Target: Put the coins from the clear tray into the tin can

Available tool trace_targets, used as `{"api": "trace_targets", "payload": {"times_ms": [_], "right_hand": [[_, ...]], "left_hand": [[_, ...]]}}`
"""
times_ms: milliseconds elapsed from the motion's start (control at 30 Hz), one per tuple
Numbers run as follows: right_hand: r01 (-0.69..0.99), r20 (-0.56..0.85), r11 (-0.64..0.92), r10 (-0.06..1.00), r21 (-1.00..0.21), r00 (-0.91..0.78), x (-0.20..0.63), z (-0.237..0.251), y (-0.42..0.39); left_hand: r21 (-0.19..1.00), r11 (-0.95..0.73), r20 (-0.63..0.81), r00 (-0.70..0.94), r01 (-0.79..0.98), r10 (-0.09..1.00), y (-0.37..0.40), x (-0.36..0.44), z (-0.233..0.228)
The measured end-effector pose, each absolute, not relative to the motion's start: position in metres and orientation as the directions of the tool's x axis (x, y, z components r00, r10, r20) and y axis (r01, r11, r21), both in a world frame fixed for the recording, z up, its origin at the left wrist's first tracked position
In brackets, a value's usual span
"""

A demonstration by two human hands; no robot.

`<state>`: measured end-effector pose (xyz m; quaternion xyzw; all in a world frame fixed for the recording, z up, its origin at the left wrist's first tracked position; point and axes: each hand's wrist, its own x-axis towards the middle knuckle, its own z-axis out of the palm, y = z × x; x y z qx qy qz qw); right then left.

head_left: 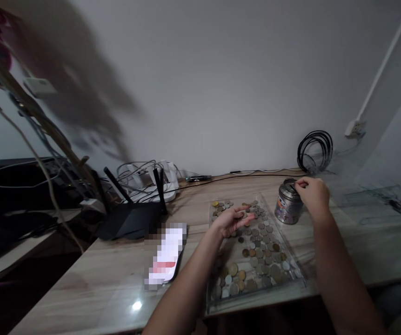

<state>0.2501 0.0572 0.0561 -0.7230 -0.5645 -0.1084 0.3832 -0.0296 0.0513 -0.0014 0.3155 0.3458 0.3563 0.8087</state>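
My left hand (233,220) hovers over a clear shallow tray (256,298), its fingers stretched out and apart. A small coin-like spot shows by its thumb, but I cannot tell if the hand holds it or it lies below. Coins (261,253) of silver, gold and brown tones are spread across the tray. To the right of the tray stands an upright printed metal tin (287,207) with a grey top. My right hand (314,193) is closed in a pinch at the top of this tin; what its fingertips hold is hidden.
A lit phone (167,253) lies left of the tray. Behind it sit a black router (130,218) and a white router (165,186) with tangled cables. A coil of black cable (315,151) leans on the wall. The table's front edge runs just below the tray.
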Motion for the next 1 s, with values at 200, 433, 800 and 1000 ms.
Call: {"api": "trace_targets", "payload": {"times_ms": [200, 433, 800, 1000], "right_hand": [[0.935, 0.716, 0.034, 0.654, -0.353, 0.246, 0.236, 0.062, 0.051], [0.782, 0.428, 0.453, 0.864, -0.427, -0.267, 0.143, 0.030, 0.044], [0.797, 0.629, 0.254, 0.753, -0.548, 0.192, 0.192, 0.054, 0.047], [0.838, 0.536, -0.062, 0.742, -0.542, 0.402, 0.255, 0.057, 0.059]], "left_hand": [[0.778, 0.517, -0.335, 0.461, -0.356, 0.822, 0.050, -0.029, 0.000], [0.723, 0.540, -0.332, 0.468, -0.432, 0.819, 0.053, -0.030, -0.001], [0.700, 0.581, -0.280, 0.589, -0.416, 0.758, 0.049, -0.031, 0.002], [0.686, 0.570, -0.240, 0.599, -0.452, 0.764, 0.052, -0.033, -0.004]]}}
